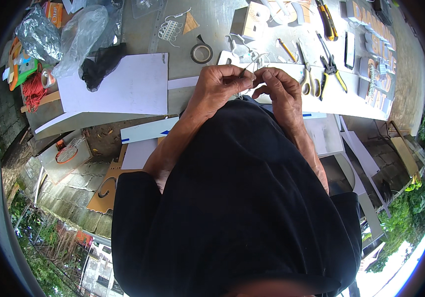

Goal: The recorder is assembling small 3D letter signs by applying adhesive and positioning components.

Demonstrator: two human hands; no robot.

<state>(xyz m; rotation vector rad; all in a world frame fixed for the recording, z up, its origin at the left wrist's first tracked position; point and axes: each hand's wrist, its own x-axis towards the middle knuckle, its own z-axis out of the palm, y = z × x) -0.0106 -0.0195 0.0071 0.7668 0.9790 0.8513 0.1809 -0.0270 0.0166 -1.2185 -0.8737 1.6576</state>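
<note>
matt cloth shirt (242, 198), glossy plastic bag (84, 32)

Wire (256, 59) partly hidden by fingers (231, 71)

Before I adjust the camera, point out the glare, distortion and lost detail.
Head view: the fisheye bows the table's edges and the rim falls to black; head view, lower right: a bright patch is blown out to white; head view, middle: the dark shirt shows little detail; head view, between left hand and right hand: detail too small to make out.

Grey table (217, 29) in bright daylight, weathered blockwork (74, 193), green foliage (410, 218) outside.
</note>
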